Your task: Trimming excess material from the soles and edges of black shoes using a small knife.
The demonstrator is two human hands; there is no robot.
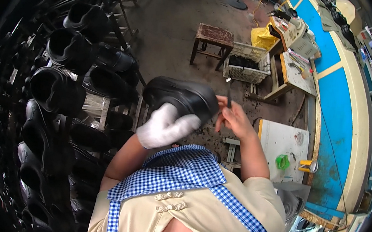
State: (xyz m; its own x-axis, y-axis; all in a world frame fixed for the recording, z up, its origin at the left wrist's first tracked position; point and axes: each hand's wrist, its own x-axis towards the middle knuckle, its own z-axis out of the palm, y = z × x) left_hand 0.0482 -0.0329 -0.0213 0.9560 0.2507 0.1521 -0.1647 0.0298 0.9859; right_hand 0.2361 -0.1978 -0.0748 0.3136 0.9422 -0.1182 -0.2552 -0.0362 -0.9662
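Note:
My left hand (165, 127) wears a white glove and is closed around a black shoe (181, 95), held up in front of my chest. The shoe lies on its side in the grip and is slightly smeared by motion. Close to its right end is my bare right hand (236, 118), fingers bent. Between those fingers a thin dark tool (229, 101) stands up; its exact kind cannot be made out. Whether the tool touches the shoe I cannot tell.
Racks full of black shoes (69, 51) line the left side. Ahead stand a wooden stool (215, 34) and a white plastic crate (246, 68) with dark items. To the right are a workbench (299, 75) with tools and a white table (282, 143) bearing a green tape roll (282, 161).

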